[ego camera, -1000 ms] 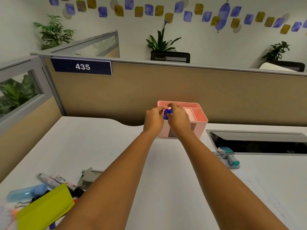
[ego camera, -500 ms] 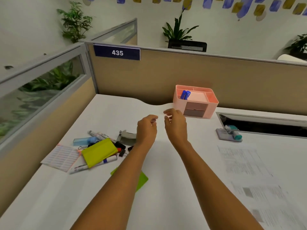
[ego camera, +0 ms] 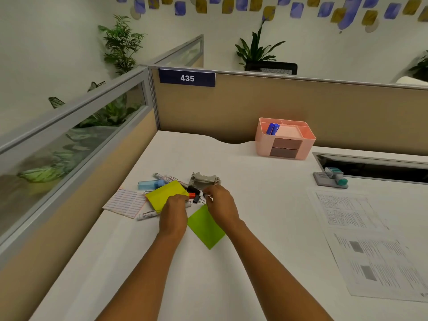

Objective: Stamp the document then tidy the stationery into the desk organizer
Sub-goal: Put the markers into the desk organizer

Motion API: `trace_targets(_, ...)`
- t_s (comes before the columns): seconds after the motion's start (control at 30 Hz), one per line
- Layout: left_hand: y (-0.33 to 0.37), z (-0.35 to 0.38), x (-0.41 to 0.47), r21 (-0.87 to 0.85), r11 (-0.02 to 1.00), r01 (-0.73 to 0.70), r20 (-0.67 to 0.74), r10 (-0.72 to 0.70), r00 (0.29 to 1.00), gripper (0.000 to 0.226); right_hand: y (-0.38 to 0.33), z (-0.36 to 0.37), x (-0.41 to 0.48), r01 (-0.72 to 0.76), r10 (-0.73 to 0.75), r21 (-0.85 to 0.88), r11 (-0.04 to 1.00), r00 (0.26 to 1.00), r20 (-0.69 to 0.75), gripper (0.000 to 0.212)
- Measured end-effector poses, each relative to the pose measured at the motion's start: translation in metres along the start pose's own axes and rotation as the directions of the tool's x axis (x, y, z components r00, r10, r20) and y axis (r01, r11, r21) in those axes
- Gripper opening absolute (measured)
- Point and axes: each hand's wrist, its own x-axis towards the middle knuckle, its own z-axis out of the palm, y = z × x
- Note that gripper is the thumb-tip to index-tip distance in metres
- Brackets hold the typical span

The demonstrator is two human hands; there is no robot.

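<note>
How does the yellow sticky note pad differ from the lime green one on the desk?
The yellow sticky note pad lies propped on the pile of markers, tilted; the lime green sticky note pad lies flat on the bare white desk. The left hand covers the yellow pad's corner; the green pad sits between both wrists. Both are square pads.

I am seeing both forearms reaching forward side by side, bare to the elbows. The left hand point(ego camera: 173, 213) is lying palm down with fingers curled. The right hand point(ego camera: 221, 205) is angling inward, its fingertips point(ego camera: 208, 196) pinching together near the left's.
</note>
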Motion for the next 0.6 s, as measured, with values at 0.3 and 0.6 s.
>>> trace_targets(0.3,-0.013,0.0,0.015,0.312,0.946,-0.086,0.106,0.055,0.993,0.026,-0.011,0.024,0.018,0.126,-0.1,-0.127,0.984,0.976,0.191,0.033)
trace_targets(0.6,-0.007,-0.004,0.022,0.391,0.913,-0.12,0.203,0.041,0.978,0.028,-0.007,0.036,0.032,0.145,-0.104,-0.232,0.962,0.979,0.178,0.029)
